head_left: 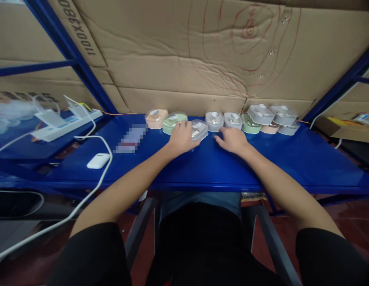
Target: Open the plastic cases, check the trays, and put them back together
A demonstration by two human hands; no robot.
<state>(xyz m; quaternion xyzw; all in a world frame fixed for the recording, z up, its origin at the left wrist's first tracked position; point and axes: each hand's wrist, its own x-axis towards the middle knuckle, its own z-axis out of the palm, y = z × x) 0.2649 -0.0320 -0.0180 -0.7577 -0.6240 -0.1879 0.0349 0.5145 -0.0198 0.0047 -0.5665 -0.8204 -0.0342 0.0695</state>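
My left hand [182, 139] is closed around the side of a grey box with a clear lid [199, 129], which sits at the front of a row on the blue table. Beyond those fingers stands a green clear-lidded box [174, 121], with a pink one [156, 118] to its left. My right hand [232, 140] rests low over the table with thumb and forefinger apart and nothing visible between them. Just behind it are two grey clear-lidded boxes, one left [214, 120] and one right [232, 120]. Its lower fingers are partly hidden.
More boxes stand at the right, including a green one [251, 123] and grey ones stacked on top [261, 114]. On the left lie a blurred-out flat item [131, 139], a white earbud case [98, 161], a white cable [108, 167] and a power strip [65, 126]. Cardboard [172, 79] walls the back.
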